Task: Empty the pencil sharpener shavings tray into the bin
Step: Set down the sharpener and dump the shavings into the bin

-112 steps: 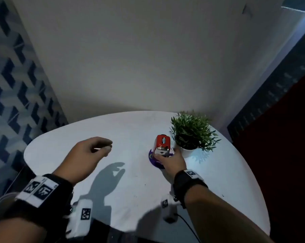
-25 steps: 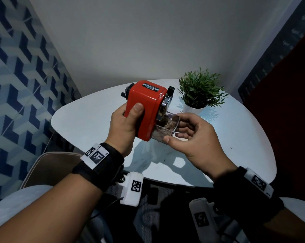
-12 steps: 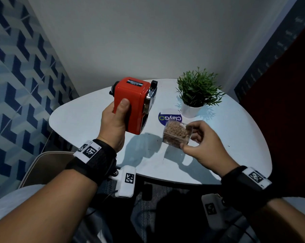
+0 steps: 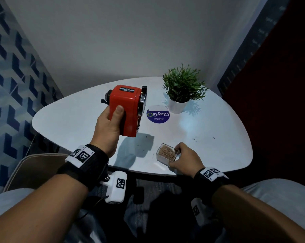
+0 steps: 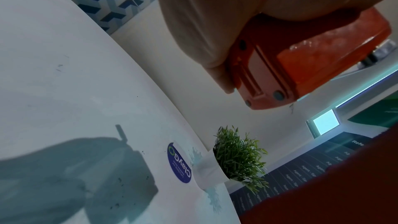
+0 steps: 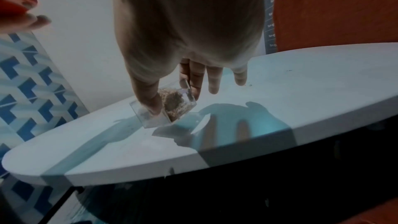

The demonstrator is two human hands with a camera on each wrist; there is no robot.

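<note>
My left hand [image 4: 111,123] grips the red pencil sharpener [image 4: 129,109] and holds it in the air above the white table [image 4: 74,120]; its underside [image 5: 301,67] shows in the left wrist view. My right hand [image 4: 183,158] pinches the clear shavings tray [image 4: 166,153], full of brown shavings, between thumb and forefinger, low over the table's near edge. In the right wrist view the tray [image 6: 165,110] is tilted just above the tabletop, with the other fingers [image 6: 213,81] held straight. No bin is in view.
A small green plant in a white pot [image 4: 180,95] stands at the back right of the table, with a round blue sticker [image 4: 158,114] beside it. A chair back [image 4: 32,169] is at the left. Dark specks lie on the tabletop [image 4: 194,138].
My right hand pulled the tray out of the sharpener and lowered it toward the table's near edge. The left hand keeps the sharpener raised, shifted slightly left.
</note>
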